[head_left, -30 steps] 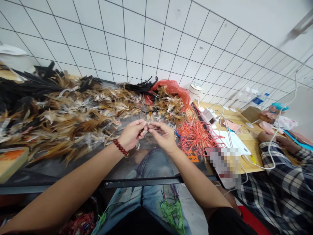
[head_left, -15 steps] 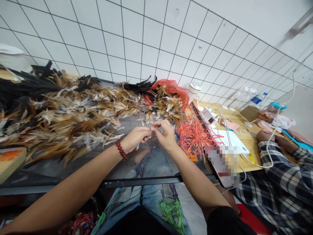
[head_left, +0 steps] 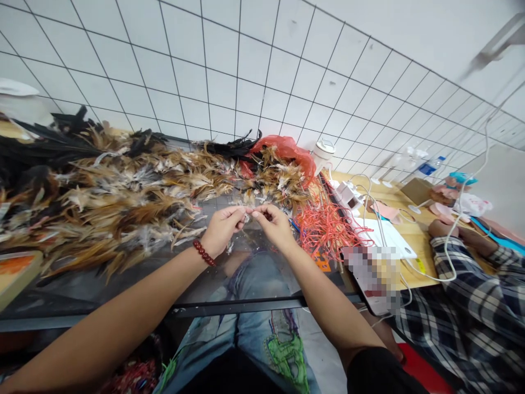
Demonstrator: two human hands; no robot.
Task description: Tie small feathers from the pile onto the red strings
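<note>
My left hand (head_left: 225, 229), with a dark red bead bracelet (head_left: 204, 253) at the wrist, is closed in a pinch. My right hand (head_left: 275, 227) pinches too, its fingertips meeting those of the left over the dark glossy table (head_left: 205, 284). Something small and whitish shows at the left fingers, too small to name. Just beyond both hands lies a long heap of brown and cream feathers (head_left: 135, 191), with black feathers (head_left: 45, 142) at its far left. Close to the right hand is a tangle of red-orange strips (head_left: 324, 221).
Behind the feathers sit a red plastic bag (head_left: 287, 149) and a white lidded cup (head_left: 324, 150). A phone (head_left: 367, 282), white cables and a white board (head_left: 394, 238) lie at right, beside a person in a plaid sleeve (head_left: 463, 268). An open box (head_left: 18, 273) stands at left.
My left fingers have turned and shifted slightly left, and the fingertips of both hands still meet. The whole view has moved slightly; the feathers and strips lie as before.
</note>
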